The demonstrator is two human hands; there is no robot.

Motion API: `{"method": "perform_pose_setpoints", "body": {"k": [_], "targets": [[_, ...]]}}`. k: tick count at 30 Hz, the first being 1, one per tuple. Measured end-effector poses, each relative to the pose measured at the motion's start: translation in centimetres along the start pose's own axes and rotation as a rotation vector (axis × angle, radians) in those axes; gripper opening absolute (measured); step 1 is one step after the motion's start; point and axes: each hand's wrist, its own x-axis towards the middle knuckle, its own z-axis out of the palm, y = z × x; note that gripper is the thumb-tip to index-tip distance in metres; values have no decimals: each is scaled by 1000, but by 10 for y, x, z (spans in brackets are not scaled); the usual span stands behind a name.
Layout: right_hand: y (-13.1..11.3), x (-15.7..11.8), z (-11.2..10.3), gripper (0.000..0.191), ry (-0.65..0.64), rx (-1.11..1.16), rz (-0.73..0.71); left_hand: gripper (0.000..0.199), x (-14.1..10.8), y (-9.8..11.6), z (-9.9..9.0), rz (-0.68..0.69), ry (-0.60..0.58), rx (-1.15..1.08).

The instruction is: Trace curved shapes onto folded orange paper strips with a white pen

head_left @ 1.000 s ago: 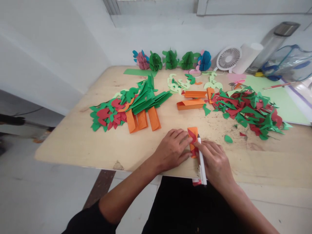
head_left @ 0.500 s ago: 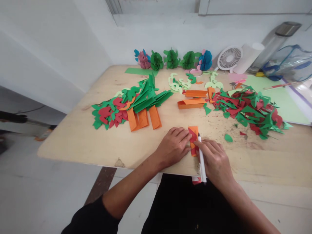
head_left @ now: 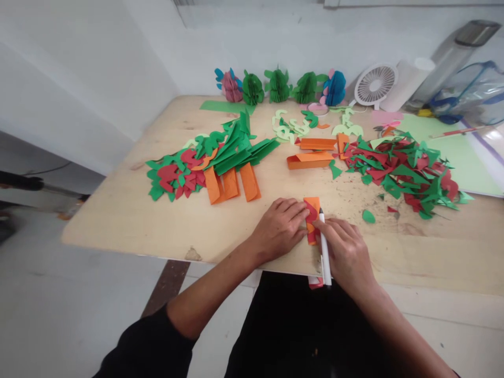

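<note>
A folded orange paper strip (head_left: pixel 313 200) lies near the table's front edge with a curved red paper piece (head_left: pixel 311 211) on top. From the left, my left hand (head_left: pixel 280 228) holds both papers down with its fingers together at their edge. My right hand (head_left: pixel 348 252) is closed around a white pen (head_left: pixel 325 252) with a dark tip, which points away from me beside the strip. Its index finger touches the papers' right side. The pen's lower end reaches past the table edge, near a partly hidden red-and-white item (head_left: pixel 315 282) at my lap.
Left on the table (head_left: pixel 129 226) are red and green cut-outs (head_left: pixel 169 176), green folded papers (head_left: pixel 236 149) and orange strips (head_left: pixel 250 181). Paper scraps (head_left: pixel 405 170) lie right. Behind stand honeycomb paper figures (head_left: pixel 279 85), a small fan (head_left: pixel 376 84) and a bottle (head_left: pixel 449 63).
The whole view has shifted slightly, so the table sits a little higher in the picture. Both hands keep nearly the same place on the paper, and the pen stays in my right hand.
</note>
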Motion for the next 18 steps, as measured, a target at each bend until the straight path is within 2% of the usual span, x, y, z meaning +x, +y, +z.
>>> {"method": "perform_pose_setpoints", "body": {"k": [18], "targets": [[0, 0, -1, 29, -13, -18, -1, 35, -2, 5, 0, -54, 24, -70]]}}
